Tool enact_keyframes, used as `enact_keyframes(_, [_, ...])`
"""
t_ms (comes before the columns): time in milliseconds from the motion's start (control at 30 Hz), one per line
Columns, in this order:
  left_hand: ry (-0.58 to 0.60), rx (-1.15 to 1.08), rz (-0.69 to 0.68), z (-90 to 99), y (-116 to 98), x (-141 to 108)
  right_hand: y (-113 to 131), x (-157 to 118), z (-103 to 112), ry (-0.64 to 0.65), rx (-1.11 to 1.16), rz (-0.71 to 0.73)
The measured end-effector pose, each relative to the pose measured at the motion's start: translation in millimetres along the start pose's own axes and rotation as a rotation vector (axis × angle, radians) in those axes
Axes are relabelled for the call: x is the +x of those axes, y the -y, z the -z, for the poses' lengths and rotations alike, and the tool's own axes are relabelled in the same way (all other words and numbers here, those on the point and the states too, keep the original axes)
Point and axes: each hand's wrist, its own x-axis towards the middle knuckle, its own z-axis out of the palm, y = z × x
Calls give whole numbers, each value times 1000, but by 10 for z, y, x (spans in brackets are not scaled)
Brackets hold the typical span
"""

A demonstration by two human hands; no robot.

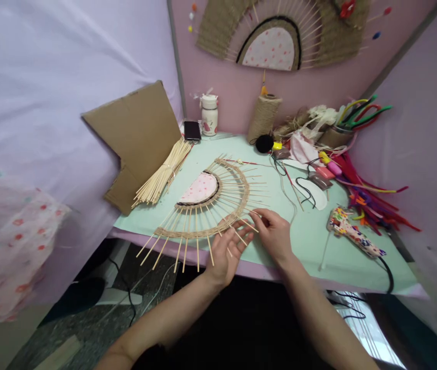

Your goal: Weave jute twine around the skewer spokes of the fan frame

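A half-round fan of thin wooden sticks (196,221) lies tilted over the table's front edge, with a dotted pink-white half disc (200,188) at its centre. A band of brown twine (244,187) is woven round the sticks. My left hand (226,252) is under the fan's lower right part, its fingers curled round the sticks and band. My right hand (272,231) pinches at the band's right part beside a stick; twine runs from there across the table.
Cardboard (141,133) and a stick bundle (162,174) stand left. Behind are a bottle (210,115), phone (192,130) and twine spool (263,118). Pipe cleaners (365,190) and a patterned glue gun (357,236) lie right. A finished woven fan (270,49) hangs above.
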Motion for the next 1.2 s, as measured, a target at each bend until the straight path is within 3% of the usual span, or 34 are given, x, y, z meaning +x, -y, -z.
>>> enact_keyframes(133, [-189,-78,24,-98,-19,88,-8,3,-2,17,-3,28])
enact_keyframes(233, [-234,-118,85,-120,-59,110,-17,2,-13,26,6,33])
enact_keyframes(767, [-170,-189,139,-45,-139,73,-74,6,139,125,60,-65])
enact_keyframes(900, [-149,-201,142,-19,-138,65,-77,10,302,80,92,-134])
enact_keyframes(1000, [-147,-191,148,-7,-139,68,-109,74,410,22,78,-102])
enact_keyframes(1200, [-150,-186,156,-8,-154,76,-205,262,361,10,16,-58])
